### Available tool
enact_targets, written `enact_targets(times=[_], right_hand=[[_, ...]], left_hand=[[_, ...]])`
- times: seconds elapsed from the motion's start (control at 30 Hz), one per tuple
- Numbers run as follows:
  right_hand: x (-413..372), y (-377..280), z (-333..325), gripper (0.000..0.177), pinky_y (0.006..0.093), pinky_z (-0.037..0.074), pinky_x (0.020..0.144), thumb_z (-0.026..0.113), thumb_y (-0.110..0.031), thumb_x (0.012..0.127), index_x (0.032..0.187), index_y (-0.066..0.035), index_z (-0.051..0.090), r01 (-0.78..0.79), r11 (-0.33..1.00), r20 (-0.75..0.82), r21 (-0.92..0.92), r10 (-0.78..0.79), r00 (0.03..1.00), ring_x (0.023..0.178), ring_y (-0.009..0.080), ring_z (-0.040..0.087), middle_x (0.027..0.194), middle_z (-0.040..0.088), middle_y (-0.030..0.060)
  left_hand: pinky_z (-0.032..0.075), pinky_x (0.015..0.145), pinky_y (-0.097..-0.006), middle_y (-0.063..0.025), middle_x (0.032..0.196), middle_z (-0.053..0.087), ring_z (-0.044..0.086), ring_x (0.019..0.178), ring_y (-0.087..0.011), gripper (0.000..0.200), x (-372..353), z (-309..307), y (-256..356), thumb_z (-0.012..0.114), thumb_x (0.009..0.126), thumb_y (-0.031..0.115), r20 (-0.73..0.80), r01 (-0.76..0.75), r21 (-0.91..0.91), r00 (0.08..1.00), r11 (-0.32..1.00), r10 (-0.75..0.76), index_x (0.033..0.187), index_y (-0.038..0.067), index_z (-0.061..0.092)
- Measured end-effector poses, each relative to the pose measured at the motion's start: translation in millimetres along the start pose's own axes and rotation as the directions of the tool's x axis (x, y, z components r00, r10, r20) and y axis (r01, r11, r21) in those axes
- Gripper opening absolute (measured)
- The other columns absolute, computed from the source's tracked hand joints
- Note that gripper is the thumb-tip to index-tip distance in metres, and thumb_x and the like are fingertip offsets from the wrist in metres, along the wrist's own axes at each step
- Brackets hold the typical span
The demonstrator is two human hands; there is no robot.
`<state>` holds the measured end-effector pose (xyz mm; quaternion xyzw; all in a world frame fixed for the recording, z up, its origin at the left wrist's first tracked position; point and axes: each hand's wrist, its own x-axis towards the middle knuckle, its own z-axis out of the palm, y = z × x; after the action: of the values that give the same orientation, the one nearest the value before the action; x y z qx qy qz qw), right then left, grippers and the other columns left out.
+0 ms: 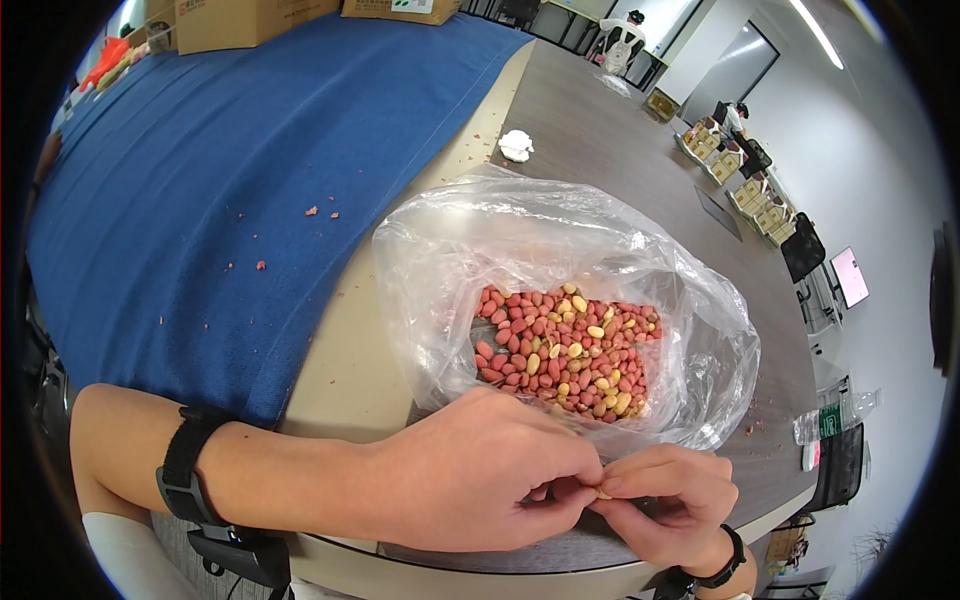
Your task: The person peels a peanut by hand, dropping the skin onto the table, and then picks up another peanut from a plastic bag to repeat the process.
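My left hand (480, 472) and my right hand (668, 498) meet at the fingertips near the table's front edge. Between their thumbs and forefingers is a small pale peanut (602, 493), mostly covered by the fingers. Just beyond the hands lies a clear plastic bag (430, 270), its mouth spread wide. Inside it are many peanuts (545, 340), most with red skins and some bare and yellowish. Both wrists wear black straps.
A blue cloth (230, 150) with skin flakes covers the left side, with cardboard boxes (240, 22) at its far end. Crumpled white tissue (516, 146) sits beyond the bag. A plastic bottle (835, 416) lies at right. Two people are seated far off.
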<state>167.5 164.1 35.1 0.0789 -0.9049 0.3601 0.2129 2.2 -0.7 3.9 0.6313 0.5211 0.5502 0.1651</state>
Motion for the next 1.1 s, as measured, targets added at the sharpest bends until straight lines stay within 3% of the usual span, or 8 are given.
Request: enact_targets(times=[0.13, 0.27, 0.6, 0.7, 1.0, 1.1], right_hand=[[1.2, 4.8, 0.4, 0.025, 0.0277, 0.059, 0.064, 0.082, 0.011, 0.069, 0.089, 0.001, 0.071, 0.019, 0.995, 0.007, 0.095, -0.02, 1.0, 0.072, 0.0204, 0.075, 0.084, 0.075, 0.0162], [-1.3, -0.3, -2.4, 0.025, 0.0274, 0.059, 0.064, 0.082, 0.011, 0.069, 0.089, 0.001, 0.071, -0.03, 0.998, 0.021, 0.062, 0.029, 0.999, 0.072, 0.0204, 0.075, 0.084, 0.075, 0.0165], [0.7, -0.5, -2.2, 0.026, 0.0275, 0.059, 0.064, 0.081, 0.012, 0.069, 0.09, 0.0, 0.072, 0.02, 1.0, 0.046, 0.017, -0.021, 0.999, 0.071, 0.0208, 0.075, 0.084, 0.075, 0.0162], [0.5, -0.4, -2.4, 0.026, 0.0277, 0.059, 0.064, 0.081, 0.012, 0.069, 0.09, 0.0, 0.072, 0.02, 1.0, 0.053, 0.017, -0.021, 0.998, 0.072, 0.0207, 0.075, 0.084, 0.075, 0.0161], [-0.4, -0.1, -3.4, 0.024, 0.0275, 0.059, 0.064, 0.081, 0.011, 0.07, 0.09, 0.0, 0.072, 0.0, 1.0, 0.04, 0.023, -0.001, 0.999, 0.072, 0.0207, 0.075, 0.084, 0.075, 0.0161], [-0.4, -0.1, -2.6, 0.024, 0.0273, 0.059, 0.064, 0.081, 0.011, 0.07, 0.09, 0.0, 0.072, 0.0, 1.0, 0.044, 0.031, -0.001, 0.999, 0.072, 0.0204, 0.074, 0.084, 0.075, 0.016]], left_hand=[[0.055, 0.058, -0.0325, -0.0089, 0.076, 0.069, 0.068, 0.063, -0.0241, 0.014, -1.4, 1.8, -1.9, 0.077, 0.08, 0.002, -0.01, -0.037, 0.014, 0.999, 0.999, 0.037, 0.093, 0.002, 0.073], [0.055, 0.059, -0.033, -0.0091, 0.076, 0.07, 0.068, 0.064, -0.0251, 0.014, -1.6, 2.0, -1.2, 0.077, 0.079, 0.002, 0.005, -0.028, 0.017, 1.0, 0.999, 0.028, 0.093, 0.002, 0.073], [0.054, 0.057, -0.0332, -0.0083, 0.074, 0.068, 0.066, 0.061, -0.0247, 0.011, -1.0, 0.2, -0.1, 0.076, 0.081, 0.002, 0.025, -0.012, -0.002, 1.0, 1.0, 0.012, 0.091, 0.002, 0.073], [0.052, 0.055, -0.0321, -0.0075, 0.073, 0.068, 0.064, 0.059, -0.0227, 0.011, -0.5, 0.7, -2.6, 0.076, 0.081, 0.002, -0.003, -0.072, 0.014, 0.997, 0.997, 0.072, 0.092, 0.002, 0.073], [0.052, 0.056, -0.0328, -0.0076, 0.074, 0.068, 0.064, 0.06, -0.0234, 0.012, -0.8, 0.5, 1.1, 0.076, 0.081, 0.003, 0.02, 0.026, -0.019, 0.999, 0.999, -0.026, 0.092, 0.002, 0.073], [0.052, 0.056, -0.0323, -0.0077, 0.075, 0.069, 0.065, 0.06, -0.0228, 0.012, -0.8, 1.6, -2.7, 0.077, 0.081, 0.003, 0.005, -0.045, 0.02, 0.999, 0.999, 0.044, 0.093, 0.002, 0.073]])
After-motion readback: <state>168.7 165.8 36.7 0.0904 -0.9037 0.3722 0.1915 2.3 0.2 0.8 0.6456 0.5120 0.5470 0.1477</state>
